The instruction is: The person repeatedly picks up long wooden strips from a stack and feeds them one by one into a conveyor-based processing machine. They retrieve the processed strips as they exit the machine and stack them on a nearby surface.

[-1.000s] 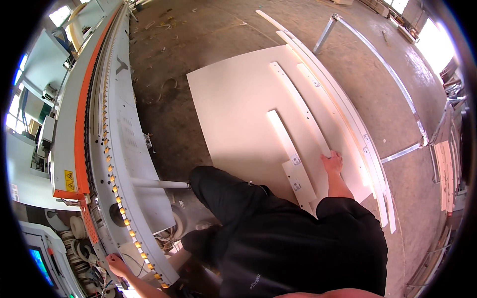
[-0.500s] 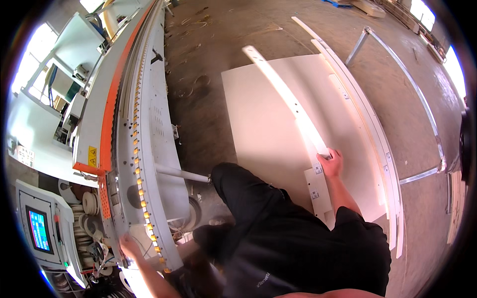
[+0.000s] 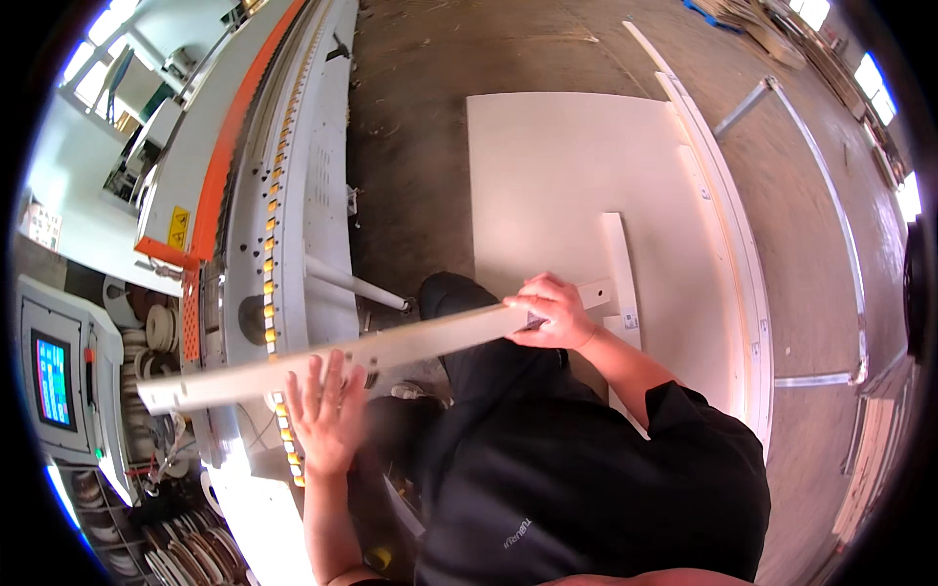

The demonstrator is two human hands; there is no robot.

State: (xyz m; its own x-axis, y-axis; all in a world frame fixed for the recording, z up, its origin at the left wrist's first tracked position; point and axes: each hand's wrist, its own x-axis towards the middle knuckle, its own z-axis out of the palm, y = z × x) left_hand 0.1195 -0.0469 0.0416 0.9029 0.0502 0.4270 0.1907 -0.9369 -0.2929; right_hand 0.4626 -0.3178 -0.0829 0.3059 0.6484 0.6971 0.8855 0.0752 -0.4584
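A long, narrow white board strip with small dark holes spans the space in front of me, its left end over the machine's edge. My right hand is closed round its right end, beside a small label. My left hand is open with fingers spread, overlapping the near side of the strip; whether it presses on it I cannot tell. Beyond my right hand, a shorter white strip and another piece with a hole lie on a large white panel.
Along my left runs a long machine with an orange edge and a row of yellow rollers. Its control screen stands at lower left, near rolls of edging. Long strips lie along the panel's right side, beside a metal frame.
My right hand has lifted the strip from above the panel and swung it left across my body. My left hand has moved from the machine's edge up to the strip.
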